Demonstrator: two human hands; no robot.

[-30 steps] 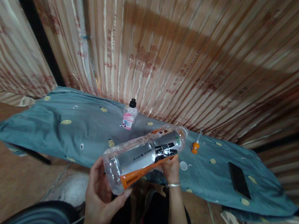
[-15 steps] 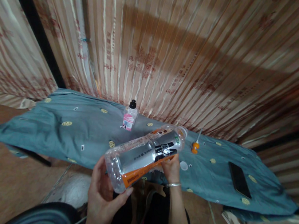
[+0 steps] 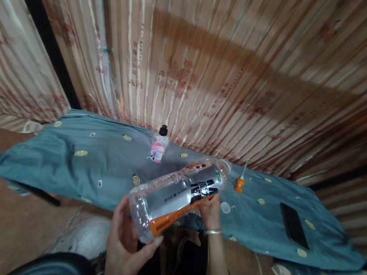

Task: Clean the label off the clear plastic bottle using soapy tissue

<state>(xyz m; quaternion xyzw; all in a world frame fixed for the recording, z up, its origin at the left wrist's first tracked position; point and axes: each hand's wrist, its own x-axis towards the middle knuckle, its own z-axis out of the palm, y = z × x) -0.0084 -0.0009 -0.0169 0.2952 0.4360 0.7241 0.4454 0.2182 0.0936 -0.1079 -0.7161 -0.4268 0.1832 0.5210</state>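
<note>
Above the blue-green patterned cloth (image 3: 105, 168), left hand (image 3: 127, 243) and right hand (image 3: 209, 211) grip a tilted, uncapped clear plastic bottle (image 3: 179, 191); steadying it seems next.

Bare forearms; silver bangle (image 3: 213, 232) on right wrist; seemingly dark trousers (image 3: 192, 265).

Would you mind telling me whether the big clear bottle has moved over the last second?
No. The clear bottle stays tilted in both hands, its neck still just left of the orange-tipped tool on the cloth.
</note>
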